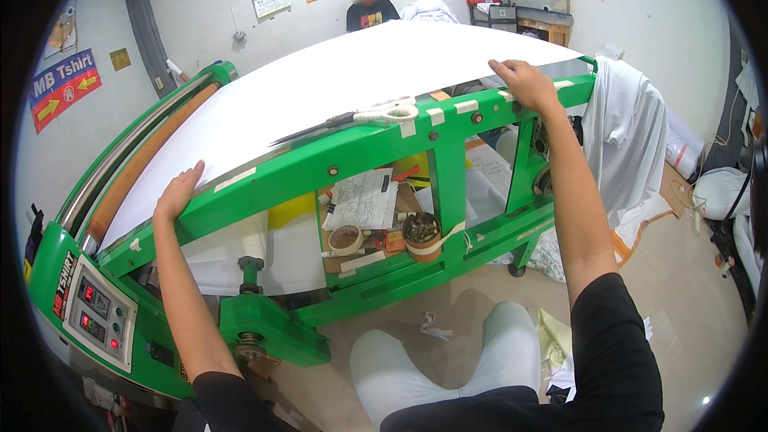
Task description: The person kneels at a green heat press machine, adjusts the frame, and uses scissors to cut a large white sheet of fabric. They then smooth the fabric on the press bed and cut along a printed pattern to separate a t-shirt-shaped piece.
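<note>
Green machine (296, 178) spans the frame from lower left to upper right. At lower left, its control panel (98, 312) shows lit red displays. Above the panel, a brown roller (152, 160) slants along the machine's left end. Left hand (178, 192), left of centre, lies at the near edge of the white sheet (312, 72), fingers extended; whether its grip is closed on the sheet cannot be told. The sheet is spread over the machine's top, across the upper middle. Below the near beam, at centre, a tape roll (346, 240) sits beside papers (360, 202). A person (373, 14) is at upper centre, beyond the sheet. Scissors (386, 114) lie along the near beam at centre, blades pointing left; below them stands a round pot (422, 236). Right hand (528, 86), upper right of centre, is at the sheet's near edge; its grip cannot be determined either. Pale grey fabric (626, 132) hangs over the machine's right end.
</note>
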`<state>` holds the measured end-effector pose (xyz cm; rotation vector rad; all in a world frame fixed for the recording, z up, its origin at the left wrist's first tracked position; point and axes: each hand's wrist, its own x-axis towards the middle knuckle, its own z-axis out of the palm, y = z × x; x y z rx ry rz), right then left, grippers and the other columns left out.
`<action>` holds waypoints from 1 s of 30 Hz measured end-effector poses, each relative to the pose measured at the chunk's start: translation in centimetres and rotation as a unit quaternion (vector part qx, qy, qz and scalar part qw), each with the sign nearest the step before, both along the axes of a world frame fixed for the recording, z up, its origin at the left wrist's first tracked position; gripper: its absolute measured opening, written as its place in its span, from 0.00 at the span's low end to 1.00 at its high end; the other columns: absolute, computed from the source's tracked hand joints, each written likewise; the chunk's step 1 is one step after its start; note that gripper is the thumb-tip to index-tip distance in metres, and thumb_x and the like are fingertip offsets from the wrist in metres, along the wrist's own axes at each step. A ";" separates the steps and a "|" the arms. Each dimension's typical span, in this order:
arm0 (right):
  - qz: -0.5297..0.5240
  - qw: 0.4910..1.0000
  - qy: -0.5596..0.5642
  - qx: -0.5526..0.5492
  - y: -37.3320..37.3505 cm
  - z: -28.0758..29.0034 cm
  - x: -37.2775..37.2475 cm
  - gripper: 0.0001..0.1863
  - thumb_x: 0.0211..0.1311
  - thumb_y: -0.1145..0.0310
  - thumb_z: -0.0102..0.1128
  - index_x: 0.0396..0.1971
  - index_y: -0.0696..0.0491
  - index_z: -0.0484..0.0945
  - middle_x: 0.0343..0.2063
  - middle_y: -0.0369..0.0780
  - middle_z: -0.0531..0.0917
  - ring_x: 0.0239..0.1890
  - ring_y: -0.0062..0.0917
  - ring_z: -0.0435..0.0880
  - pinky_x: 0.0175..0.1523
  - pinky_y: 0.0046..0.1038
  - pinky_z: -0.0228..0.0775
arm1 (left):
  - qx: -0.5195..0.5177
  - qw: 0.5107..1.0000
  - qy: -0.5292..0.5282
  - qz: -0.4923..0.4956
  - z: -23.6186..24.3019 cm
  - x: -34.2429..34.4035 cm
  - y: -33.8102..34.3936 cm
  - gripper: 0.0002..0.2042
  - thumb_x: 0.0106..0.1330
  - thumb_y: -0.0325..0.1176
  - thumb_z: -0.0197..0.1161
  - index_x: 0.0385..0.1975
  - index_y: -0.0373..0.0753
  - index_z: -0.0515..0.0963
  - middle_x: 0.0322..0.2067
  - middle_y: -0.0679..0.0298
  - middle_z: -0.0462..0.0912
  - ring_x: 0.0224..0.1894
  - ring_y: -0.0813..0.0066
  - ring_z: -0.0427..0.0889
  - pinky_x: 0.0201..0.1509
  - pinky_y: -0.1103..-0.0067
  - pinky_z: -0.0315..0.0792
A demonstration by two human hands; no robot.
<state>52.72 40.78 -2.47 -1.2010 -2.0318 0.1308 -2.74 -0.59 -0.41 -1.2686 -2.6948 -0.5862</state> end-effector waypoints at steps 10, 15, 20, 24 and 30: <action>0.044 0.997 0.021 0.059 2.1 -0.9 -0.3 0.39 0.67 0.29 0.44 0.55 0.48 0.85 0.52 0.47 0.87 0.58 0.43 0.83 0.64 0.41 0.71 | -0.011 1.000 0.004 0.019 -0.3 -1.4 -0.2 0.44 0.72 0.65 0.51 0.70 0.25 0.65 0.73 0.36 0.61 0.78 0.47 0.57 0.80 0.67 0.49; 0.021 0.997 -0.042 -0.054 1.9 0.5 0.2 0.39 0.68 0.31 0.46 0.48 0.54 0.88 0.46 0.49 0.88 0.53 0.45 0.85 0.60 0.42 0.73 | 0.039 0.992 -0.091 -0.073 -0.6 -3.1 -1.2 0.44 0.71 0.59 0.58 0.73 0.24 0.59 0.74 0.37 0.58 0.78 0.50 0.57 0.80 0.67 0.50; 0.022 0.999 0.023 0.041 2.2 -0.2 0.7 0.34 0.70 0.37 0.48 0.43 0.55 0.88 0.39 0.48 0.90 0.46 0.47 0.87 0.55 0.43 0.75 | 0.029 0.982 -0.123 -0.137 0.1 -4.1 -1.4 0.41 0.74 0.55 0.56 0.76 0.30 0.56 0.76 0.43 0.56 0.80 0.54 0.51 0.81 0.68 0.46; 0.090 0.987 0.090 0.096 1.3 -1.4 1.2 0.27 0.70 0.46 0.57 0.43 0.58 0.86 0.37 0.49 0.89 0.44 0.46 0.86 0.54 0.40 0.76 | 0.004 0.988 -0.077 -0.134 -0.9 -7.5 -2.0 0.37 0.78 0.56 0.49 0.76 0.33 0.57 0.78 0.49 0.54 0.81 0.57 0.46 0.83 0.69 0.41; 0.065 0.901 0.410 0.125 -1.5 -10.3 8.6 0.23 0.70 0.54 0.64 0.50 0.61 0.83 0.49 0.47 0.86 0.53 0.36 0.83 0.61 0.36 0.71 | 0.021 0.986 -0.096 -0.135 -1.3 -8.3 -2.9 0.36 0.80 0.58 0.42 0.76 0.34 0.59 0.78 0.52 0.54 0.82 0.58 0.45 0.83 0.69 0.40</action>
